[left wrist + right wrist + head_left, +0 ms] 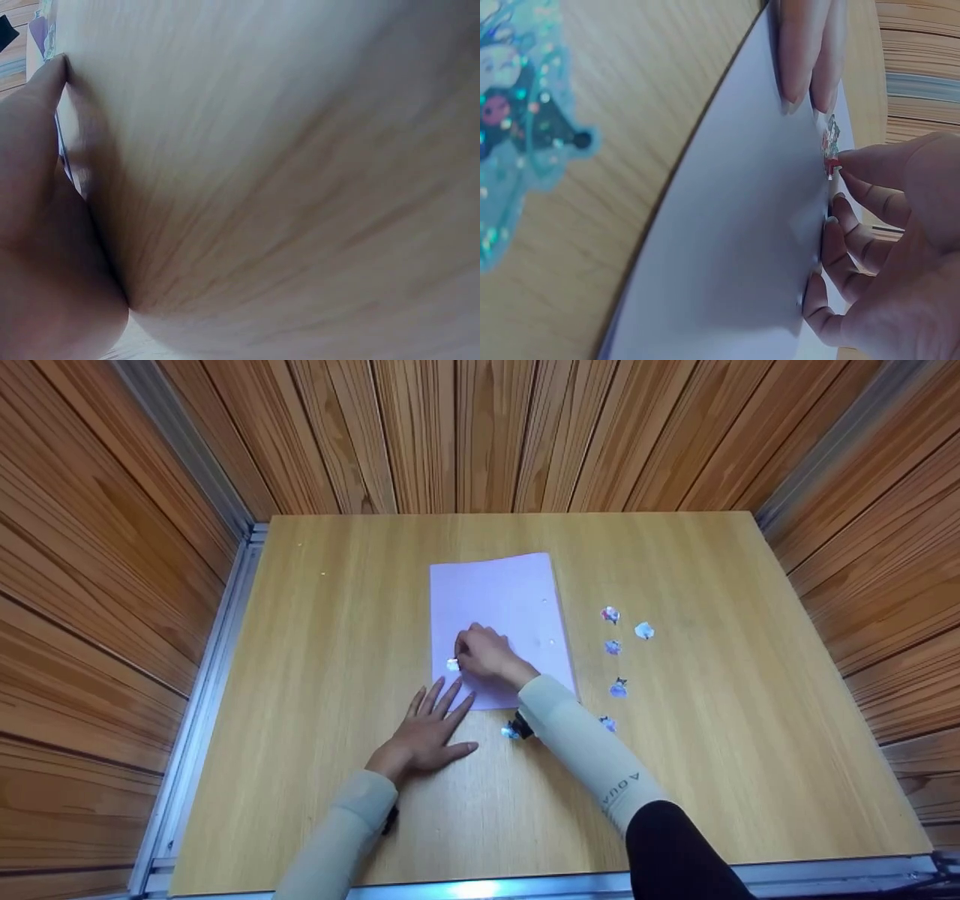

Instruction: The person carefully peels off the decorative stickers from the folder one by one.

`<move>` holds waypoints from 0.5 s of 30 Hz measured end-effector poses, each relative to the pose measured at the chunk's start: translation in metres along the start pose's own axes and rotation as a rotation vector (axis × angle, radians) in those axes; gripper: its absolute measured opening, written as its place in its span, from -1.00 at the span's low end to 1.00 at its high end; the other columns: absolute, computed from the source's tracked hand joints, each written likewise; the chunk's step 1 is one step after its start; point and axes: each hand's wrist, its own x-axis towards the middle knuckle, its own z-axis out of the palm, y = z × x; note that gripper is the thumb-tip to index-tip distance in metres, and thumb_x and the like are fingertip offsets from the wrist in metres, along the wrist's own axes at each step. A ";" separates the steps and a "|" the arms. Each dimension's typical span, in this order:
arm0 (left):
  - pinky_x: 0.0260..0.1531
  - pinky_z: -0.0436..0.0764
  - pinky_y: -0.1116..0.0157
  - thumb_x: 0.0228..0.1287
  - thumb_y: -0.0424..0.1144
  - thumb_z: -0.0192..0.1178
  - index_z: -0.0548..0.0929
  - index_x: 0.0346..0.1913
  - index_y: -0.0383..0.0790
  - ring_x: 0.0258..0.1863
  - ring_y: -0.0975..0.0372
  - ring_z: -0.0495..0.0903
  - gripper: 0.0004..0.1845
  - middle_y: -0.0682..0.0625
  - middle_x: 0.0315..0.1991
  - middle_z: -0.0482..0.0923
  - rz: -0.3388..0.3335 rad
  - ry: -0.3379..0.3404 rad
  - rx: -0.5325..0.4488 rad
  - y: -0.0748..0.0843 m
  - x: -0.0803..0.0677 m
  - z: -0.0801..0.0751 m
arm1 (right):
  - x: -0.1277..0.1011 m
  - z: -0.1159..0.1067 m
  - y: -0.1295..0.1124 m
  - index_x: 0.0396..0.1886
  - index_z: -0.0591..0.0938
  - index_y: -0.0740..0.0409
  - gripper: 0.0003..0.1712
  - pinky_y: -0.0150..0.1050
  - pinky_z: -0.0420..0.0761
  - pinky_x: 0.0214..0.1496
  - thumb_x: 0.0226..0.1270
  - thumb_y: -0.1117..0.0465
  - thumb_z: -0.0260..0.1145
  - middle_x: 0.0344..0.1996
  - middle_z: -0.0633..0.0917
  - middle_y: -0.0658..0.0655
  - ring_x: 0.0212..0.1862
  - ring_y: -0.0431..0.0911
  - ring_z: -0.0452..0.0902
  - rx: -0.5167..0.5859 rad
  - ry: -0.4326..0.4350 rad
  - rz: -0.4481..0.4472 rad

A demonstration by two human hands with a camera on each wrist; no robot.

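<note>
Head view: right hand (487, 654) pinches a sticker (452, 664) at the paper's (499, 600) left edge; left hand (429, 727) lies spread flat on the counter (337, 660), holding the paper's near-left corner.

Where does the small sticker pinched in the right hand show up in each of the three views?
Head: the small glittery sticker lies at the pale lilac paper sheet's left edge, at the right hand's fingertips.
Left wrist: not visible; only wooden tabletop and the left hand.
Right wrist: upper right, pinched on edge.
Shared landmark: the lilac sheet.
</note>
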 end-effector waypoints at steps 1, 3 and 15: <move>0.52 -0.46 -0.15 0.47 0.38 -0.07 -0.09 0.68 0.10 0.63 0.01 -0.56 -0.11 0.04 0.69 -0.45 0.002 -0.001 0.000 0.000 0.000 -0.001 | 0.000 0.000 0.001 -0.14 0.70 0.12 -0.85 0.14 0.54 0.08 0.43 0.17 0.30 -0.13 0.62 0.16 -0.02 0.11 0.54 0.006 0.001 -0.005; 0.53 -0.45 -0.16 0.48 0.36 -0.06 -0.07 0.68 0.07 0.63 -0.01 -0.54 -0.11 0.01 0.69 -0.43 0.000 -0.007 0.002 0.003 -0.001 -0.003 | -0.001 0.001 0.002 -0.15 0.70 0.13 -0.86 0.13 0.55 0.06 0.43 0.18 0.29 -0.15 0.61 0.16 -0.04 0.10 0.54 0.018 0.006 -0.016; 0.54 -0.35 -0.18 0.50 0.32 -0.06 -0.03 0.67 0.01 0.64 -0.08 -0.45 -0.13 -0.07 0.69 -0.36 -0.017 -0.036 0.056 0.011 -0.005 -0.013 | -0.003 -0.003 0.002 -0.16 0.70 0.18 -0.85 0.11 0.58 0.02 0.41 0.21 0.28 -0.16 0.63 0.20 -0.06 0.12 0.56 0.038 0.003 -0.049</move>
